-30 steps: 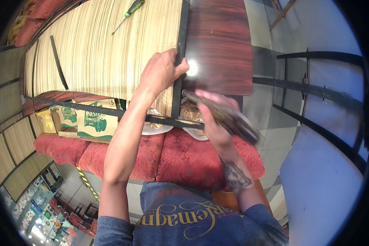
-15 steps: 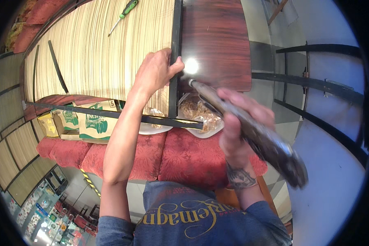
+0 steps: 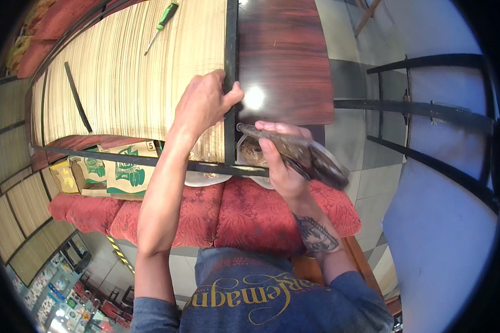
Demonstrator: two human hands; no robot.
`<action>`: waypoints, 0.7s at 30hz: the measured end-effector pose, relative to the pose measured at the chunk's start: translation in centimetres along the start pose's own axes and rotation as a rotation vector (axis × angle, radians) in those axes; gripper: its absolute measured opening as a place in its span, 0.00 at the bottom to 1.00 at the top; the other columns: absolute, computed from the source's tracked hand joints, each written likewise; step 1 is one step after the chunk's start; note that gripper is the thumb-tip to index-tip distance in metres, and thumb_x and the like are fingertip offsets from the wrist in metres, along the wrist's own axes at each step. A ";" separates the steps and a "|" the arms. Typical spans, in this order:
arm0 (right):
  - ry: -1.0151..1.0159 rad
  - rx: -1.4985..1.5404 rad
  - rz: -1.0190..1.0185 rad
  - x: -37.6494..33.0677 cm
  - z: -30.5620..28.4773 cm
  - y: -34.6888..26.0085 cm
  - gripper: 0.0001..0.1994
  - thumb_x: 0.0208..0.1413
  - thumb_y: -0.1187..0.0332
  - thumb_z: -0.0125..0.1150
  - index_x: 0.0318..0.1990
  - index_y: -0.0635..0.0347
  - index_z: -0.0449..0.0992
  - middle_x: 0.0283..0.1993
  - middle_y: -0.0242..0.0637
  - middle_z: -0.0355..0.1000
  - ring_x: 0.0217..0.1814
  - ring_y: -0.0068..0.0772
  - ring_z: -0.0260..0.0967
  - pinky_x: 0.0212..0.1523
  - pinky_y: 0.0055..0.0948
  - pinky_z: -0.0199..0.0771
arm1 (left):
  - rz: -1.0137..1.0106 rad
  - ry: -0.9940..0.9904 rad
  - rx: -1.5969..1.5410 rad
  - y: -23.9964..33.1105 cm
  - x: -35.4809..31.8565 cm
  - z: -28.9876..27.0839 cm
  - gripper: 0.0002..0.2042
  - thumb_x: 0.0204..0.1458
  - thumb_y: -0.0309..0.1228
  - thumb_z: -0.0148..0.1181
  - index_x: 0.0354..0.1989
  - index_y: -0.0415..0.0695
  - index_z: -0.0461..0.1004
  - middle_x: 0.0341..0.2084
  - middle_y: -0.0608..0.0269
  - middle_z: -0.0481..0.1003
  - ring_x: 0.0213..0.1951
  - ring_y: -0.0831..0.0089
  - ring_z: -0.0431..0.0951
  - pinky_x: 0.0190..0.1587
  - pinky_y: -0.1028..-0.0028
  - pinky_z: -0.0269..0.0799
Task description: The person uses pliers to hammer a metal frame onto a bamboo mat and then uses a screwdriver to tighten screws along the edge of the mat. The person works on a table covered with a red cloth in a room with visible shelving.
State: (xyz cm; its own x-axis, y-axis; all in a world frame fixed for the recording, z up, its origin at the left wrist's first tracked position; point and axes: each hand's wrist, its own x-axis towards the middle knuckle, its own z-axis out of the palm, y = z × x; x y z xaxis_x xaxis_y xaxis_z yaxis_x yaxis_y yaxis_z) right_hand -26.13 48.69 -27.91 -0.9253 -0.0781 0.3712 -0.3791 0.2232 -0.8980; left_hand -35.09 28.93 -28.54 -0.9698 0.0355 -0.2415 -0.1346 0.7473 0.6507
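Note:
My left hand (image 3: 203, 105) is closed over a black frame bar (image 3: 231, 50) along the right edge of a panel of cream and tan slats (image 3: 122, 83), its thumb pointing across the bar. In my right hand (image 3: 284, 169) is a long dark tool (image 3: 319, 160), tilted and partly blurred. The tool's narrow nose touches or nearly touches the bar, just below my left hand; its thick end points down to the right. I cannot tell its kind. A green-handled screwdriver (image 3: 164, 19) lies on the slats, farther away.
Beneath the panel is a dark red-brown tabletop (image 3: 283, 55). A second black bar (image 3: 108, 156) crosses the near side. Nearer to me stand a cardboard box (image 3: 130, 172), white dishes (image 3: 205, 178) and a red patterned seat (image 3: 172, 213). Black metal frames (image 3: 433, 111) stand at right.
My right hand has brought the tool left and its nose up to the bar; its thick end has swung upward. My left hand keeps its grip. The whole view has shifted slightly.

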 end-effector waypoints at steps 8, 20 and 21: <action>0.111 0.145 -0.060 -0.1 -2.3 -2.3 0.13 0.65 0.64 0.62 0.49 0.59 0.68 0.47 0.43 0.77 0.47 0.42 0.78 0.47 0.39 0.83 | -0.003 0.024 0.004 0.1 0.4 0.4 0.20 0.56 0.41 0.62 0.24 0.32 0.74 0.12 0.48 0.73 0.18 0.56 0.79 0.26 0.62 0.74; -0.010 0.048 0.053 -0.3 -1.5 -1.1 0.10 0.62 0.71 0.64 0.48 0.60 0.72 0.47 0.39 0.75 0.51 0.41 0.78 0.48 0.37 0.83 | -0.069 -0.036 0.016 1.7 0.9 -0.1 0.20 0.57 0.41 0.64 0.25 0.33 0.74 0.12 0.54 0.73 0.14 0.70 0.77 0.22 0.69 0.71; -0.091 -0.046 0.132 -0.4 -0.9 -0.6 0.10 0.60 0.77 0.66 0.47 0.62 0.75 0.48 0.41 0.76 0.51 0.44 0.79 0.48 0.36 0.83 | -0.063 -0.043 -0.016 1.6 0.5 0.4 0.20 0.57 0.41 0.64 0.25 0.33 0.74 0.12 0.55 0.73 0.14 0.70 0.77 0.21 0.69 0.71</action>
State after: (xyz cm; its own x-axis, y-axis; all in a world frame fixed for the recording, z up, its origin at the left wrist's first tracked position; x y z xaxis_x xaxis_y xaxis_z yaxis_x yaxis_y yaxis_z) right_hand -25.53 49.47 -27.35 -0.9652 -0.1321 0.2255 -0.2547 0.2818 -0.9251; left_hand -35.66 30.41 -27.95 -0.9495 0.0174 -0.3132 -0.1990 0.7385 0.6442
